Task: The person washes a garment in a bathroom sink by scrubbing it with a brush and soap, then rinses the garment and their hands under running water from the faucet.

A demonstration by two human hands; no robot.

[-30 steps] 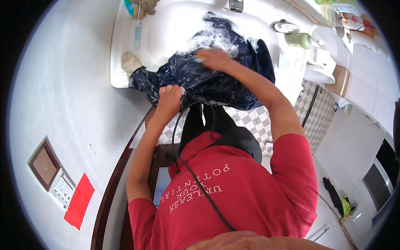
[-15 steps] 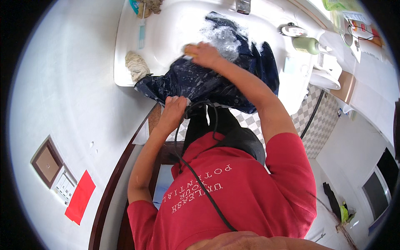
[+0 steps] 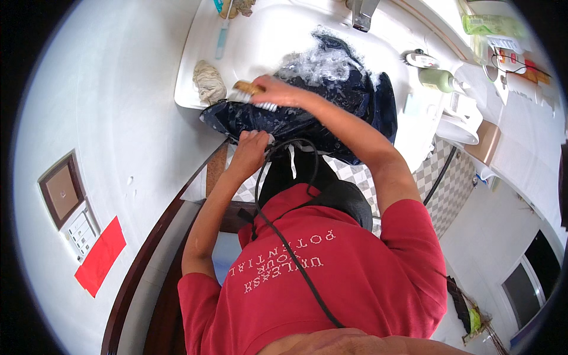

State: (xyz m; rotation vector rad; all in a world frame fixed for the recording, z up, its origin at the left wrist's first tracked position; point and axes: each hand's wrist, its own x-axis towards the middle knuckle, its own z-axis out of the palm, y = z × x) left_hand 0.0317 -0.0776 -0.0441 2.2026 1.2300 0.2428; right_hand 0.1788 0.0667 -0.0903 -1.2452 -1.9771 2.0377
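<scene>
- Leftward and closer to the body, the wooden-backed scrubbing brush [image 3: 247, 87] has been carried across the cloth since half a second ago; near the front edge, the left grip [image 3: 249, 151] has been kept in about the same place.
- By the right grip [image 3: 274, 92], closed around its wooden back, the brush is held with its white bristles turned down toward the garment's left part; whether they are pressed into it cannot be told.
- By the left grip, with fingers curled in, a fold of the front edge is held; how tightly cannot be told.
- Directly below the right grip, and running away to its right, the wet navy garment [image 3: 296, 123] is spread over the front rim of the white basin [image 3: 266, 38].
- Its far part is covered by white foam [image 3: 322, 64], beyond the right grip.
- Left of the brush, a crumpled beige cloth [image 3: 209, 81] is placed just beside the garment's left end.
- Beyond the foam, a metal faucet [image 3: 362, 15] is seen.
</scene>
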